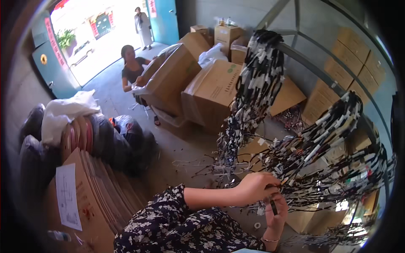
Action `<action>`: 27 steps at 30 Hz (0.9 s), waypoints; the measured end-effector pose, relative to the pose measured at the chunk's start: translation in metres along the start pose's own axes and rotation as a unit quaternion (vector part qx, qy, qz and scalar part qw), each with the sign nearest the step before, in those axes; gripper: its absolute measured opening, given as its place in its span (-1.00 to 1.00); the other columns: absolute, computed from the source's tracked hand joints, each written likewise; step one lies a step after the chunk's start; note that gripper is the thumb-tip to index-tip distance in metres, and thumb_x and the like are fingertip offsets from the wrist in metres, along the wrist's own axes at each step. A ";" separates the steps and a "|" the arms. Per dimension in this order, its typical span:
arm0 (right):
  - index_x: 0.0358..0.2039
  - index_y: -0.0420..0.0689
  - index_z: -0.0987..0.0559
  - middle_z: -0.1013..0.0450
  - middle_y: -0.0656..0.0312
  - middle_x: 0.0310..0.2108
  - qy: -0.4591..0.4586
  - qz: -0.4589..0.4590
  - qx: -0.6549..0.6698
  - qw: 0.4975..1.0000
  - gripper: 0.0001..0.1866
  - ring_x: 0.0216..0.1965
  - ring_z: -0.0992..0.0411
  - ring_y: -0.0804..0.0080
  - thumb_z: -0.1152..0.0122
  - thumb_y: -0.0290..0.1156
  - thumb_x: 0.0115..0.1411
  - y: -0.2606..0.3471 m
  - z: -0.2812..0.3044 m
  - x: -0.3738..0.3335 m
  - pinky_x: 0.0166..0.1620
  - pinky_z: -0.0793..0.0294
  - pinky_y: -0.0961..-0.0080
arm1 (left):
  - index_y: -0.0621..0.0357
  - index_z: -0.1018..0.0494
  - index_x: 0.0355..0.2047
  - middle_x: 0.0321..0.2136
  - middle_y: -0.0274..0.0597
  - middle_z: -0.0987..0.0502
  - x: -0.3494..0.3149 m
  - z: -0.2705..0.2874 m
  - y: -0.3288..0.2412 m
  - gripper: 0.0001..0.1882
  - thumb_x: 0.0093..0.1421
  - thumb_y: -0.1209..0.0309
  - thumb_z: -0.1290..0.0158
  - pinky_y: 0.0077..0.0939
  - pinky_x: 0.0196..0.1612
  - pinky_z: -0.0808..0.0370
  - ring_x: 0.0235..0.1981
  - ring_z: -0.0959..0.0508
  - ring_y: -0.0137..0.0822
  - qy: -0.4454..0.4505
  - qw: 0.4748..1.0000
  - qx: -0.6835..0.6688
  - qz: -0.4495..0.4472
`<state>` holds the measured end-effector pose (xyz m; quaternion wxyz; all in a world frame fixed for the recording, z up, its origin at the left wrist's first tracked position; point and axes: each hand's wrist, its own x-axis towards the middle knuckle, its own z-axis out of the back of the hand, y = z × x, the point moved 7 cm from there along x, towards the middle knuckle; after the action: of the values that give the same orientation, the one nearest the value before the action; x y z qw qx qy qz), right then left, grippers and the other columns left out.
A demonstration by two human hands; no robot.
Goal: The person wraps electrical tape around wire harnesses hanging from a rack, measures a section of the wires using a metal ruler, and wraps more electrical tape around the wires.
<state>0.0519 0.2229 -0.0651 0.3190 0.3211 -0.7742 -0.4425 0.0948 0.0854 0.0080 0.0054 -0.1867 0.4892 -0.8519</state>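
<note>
My left hand reaches across from the left in a dark floral sleeve, its fingers closed in a pinch at the near ends of a hanging bundle of wire harnesses. What sits between those fingertips is too small to make out. Just below, my right hand, a bracelet at its wrist, is closed on a small dark curved strip. The fingertips of both hands nearly meet. Black, white and grey sleeves cover the harnesses, which droop over a metal rack. Another harness bundle hangs farther back.
Flattened cardboard is stacked at the left, near stuffed sacks. Beyond, a seated person handles a large carton. More cartons stand behind the rack. A white ring shows below my hands. Another person stands by the doorway.
</note>
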 end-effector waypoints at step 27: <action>-0.11 -0.26 -0.48 -0.31 0.08 0.05 -0.055 0.002 -0.045 0.997 -0.32 0.11 -0.29 0.27 -0.48 0.00 -0.09 0.020 0.012 -0.007 0.13 -0.26 0.29 | 0.18 -0.54 -0.30 -0.44 -0.10 -0.55 0.008 -0.007 -0.013 -0.83 0.10 0.40 -0.13 -0.20 -0.39 -0.51 -0.42 -0.57 0.01 -0.077 0.993 0.044 -0.080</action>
<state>0.0427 0.2419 -0.0539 0.2910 0.2799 -0.7707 -0.4930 0.0876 0.0964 0.0188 -0.0173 -0.2897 0.4329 -0.8534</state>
